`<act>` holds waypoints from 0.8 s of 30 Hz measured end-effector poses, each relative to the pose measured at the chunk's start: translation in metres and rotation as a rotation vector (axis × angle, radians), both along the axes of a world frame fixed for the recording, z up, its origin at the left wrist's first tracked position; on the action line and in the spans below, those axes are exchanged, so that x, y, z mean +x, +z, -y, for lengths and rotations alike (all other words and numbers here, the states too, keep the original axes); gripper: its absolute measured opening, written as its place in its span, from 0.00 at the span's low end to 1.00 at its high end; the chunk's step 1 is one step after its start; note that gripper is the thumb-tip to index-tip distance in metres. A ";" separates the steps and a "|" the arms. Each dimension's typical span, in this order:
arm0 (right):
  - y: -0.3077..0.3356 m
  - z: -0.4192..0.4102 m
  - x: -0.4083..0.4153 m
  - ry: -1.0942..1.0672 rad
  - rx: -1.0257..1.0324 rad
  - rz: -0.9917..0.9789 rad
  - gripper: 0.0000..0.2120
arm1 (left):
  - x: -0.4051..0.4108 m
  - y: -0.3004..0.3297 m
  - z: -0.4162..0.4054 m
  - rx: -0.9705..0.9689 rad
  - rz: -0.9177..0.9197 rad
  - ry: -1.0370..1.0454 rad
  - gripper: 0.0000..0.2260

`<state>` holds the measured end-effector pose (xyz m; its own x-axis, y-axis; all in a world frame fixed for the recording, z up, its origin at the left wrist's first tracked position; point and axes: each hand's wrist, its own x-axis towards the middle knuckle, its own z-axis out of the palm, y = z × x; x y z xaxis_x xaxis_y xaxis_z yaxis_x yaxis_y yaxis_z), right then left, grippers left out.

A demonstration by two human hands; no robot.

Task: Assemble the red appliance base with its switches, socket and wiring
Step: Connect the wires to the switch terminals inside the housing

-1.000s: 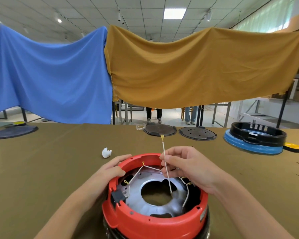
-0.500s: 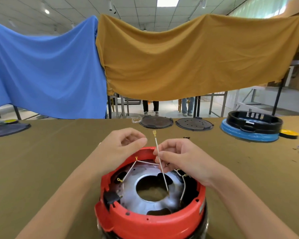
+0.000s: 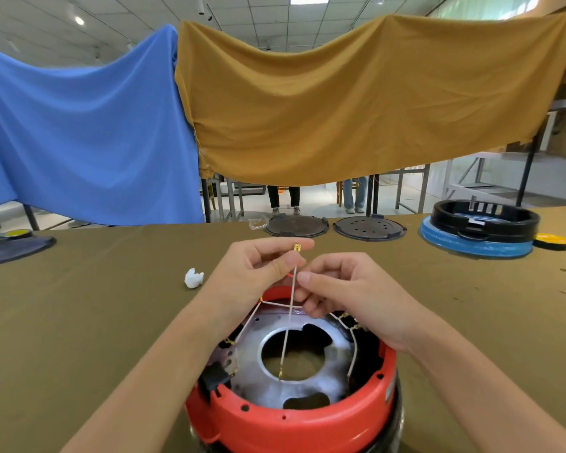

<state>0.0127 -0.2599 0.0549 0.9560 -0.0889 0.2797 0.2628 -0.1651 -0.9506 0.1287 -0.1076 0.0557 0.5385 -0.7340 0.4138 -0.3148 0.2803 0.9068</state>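
I see the red appliance base (image 3: 291,416) sitting at 6 o'clock on the olive-covered table (image 3: 79,322), open side up, its silver metal plate (image 3: 337,361) ringed by white wires and a black socket (image 3: 214,376) at its 9 o'clock. Over its far rim, my left hand (image 3: 252,276) and right hand (image 3: 347,295) meet, fingers curled. Both pinch one white wire (image 3: 288,322) that runs steeply up from the plate's central hole to a brass terminal (image 3: 297,247) at 12 o'clock, just above the left thumb.
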 end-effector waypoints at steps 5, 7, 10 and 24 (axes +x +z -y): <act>0.001 0.002 -0.002 -0.098 0.111 0.136 0.05 | -0.004 0.001 0.000 -0.008 0.064 0.038 0.13; 0.001 0.003 -0.004 -0.130 0.128 0.179 0.06 | -0.006 0.000 0.001 0.019 0.139 0.045 0.15; 0.000 0.001 -0.005 -0.161 0.104 0.213 0.05 | -0.011 0.001 0.003 0.024 0.199 0.039 0.15; -0.001 0.002 -0.006 -0.198 0.148 0.270 0.04 | -0.016 0.004 0.001 0.017 0.199 0.050 0.07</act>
<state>0.0069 -0.2620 0.0541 0.8094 -0.3234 0.4902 0.4846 -0.1038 -0.8686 0.1125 -0.1088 0.0594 0.4838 -0.7161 0.5032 -0.5011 0.2447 0.8301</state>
